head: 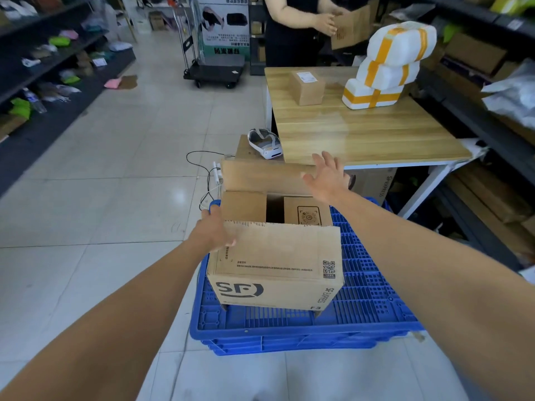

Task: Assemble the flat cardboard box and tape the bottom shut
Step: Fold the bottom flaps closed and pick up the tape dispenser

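Note:
A brown cardboard box (275, 264) with an SF logo stands opened up on a blue plastic crate (370, 287). Its flaps are up: the near flap leans toward me, the far flap (260, 176) stands upright, and two side flaps lie folded inward. My left hand (215, 230) rests at the box's left corner, fingers on the near flap's edge, with something blue just beyond the fingertips. My right hand (325, 176) hovers above the far flap, fingers spread, holding nothing. No tape is in sight.
A wooden table (362, 128) stands behind the crate with a small sealed box (308, 88) and white foam parcels (388, 65). Another person (292, 27) handles cardboard beyond it. A headset (265, 141) lies on a carton, cables on the floor. Shelves line both sides; a trolley (215, 68) is at the back.

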`<state>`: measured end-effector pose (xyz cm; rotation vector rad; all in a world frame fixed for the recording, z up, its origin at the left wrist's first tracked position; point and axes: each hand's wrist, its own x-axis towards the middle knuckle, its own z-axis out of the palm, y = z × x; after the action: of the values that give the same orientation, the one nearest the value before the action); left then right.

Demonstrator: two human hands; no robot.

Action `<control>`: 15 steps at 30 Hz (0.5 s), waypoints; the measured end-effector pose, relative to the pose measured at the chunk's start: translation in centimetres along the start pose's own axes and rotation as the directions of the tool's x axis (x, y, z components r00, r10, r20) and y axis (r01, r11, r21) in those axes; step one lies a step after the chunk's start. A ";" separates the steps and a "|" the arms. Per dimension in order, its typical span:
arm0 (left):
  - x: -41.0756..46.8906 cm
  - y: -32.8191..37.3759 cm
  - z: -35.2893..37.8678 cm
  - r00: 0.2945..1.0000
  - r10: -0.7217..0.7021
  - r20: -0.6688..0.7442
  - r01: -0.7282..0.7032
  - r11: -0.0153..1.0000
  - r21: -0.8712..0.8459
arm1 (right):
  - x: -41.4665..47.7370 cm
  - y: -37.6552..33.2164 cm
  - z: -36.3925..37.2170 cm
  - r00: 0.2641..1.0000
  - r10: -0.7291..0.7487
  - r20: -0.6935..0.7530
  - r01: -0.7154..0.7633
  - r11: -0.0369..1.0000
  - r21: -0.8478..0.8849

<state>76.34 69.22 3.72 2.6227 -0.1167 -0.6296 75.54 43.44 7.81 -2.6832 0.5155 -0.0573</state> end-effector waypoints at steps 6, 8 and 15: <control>0.8 -0.7 1.2 0.990 0.048 -0.130 -0.029 0.989 0.147 | 0.5 0.1 1.4 0.976 0.054 0.212 -0.036 0.995 -0.089; 1.0 -0.8 1.5 0.981 0.102 -0.165 -0.065 0.974 0.215 | 0.2 0.2 2.2 0.957 0.081 0.280 -0.052 0.992 -0.113; 2.4 -1.0 1.7 0.923 0.361 -0.132 -0.238 0.807 0.541 | -2.0 1.0 5.2 0.857 0.101 0.505 -0.052 0.993 -0.109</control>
<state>77.64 69.05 0.90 3.0653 -0.7124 -0.1876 73.90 45.29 2.66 -2.6060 0.4563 0.7010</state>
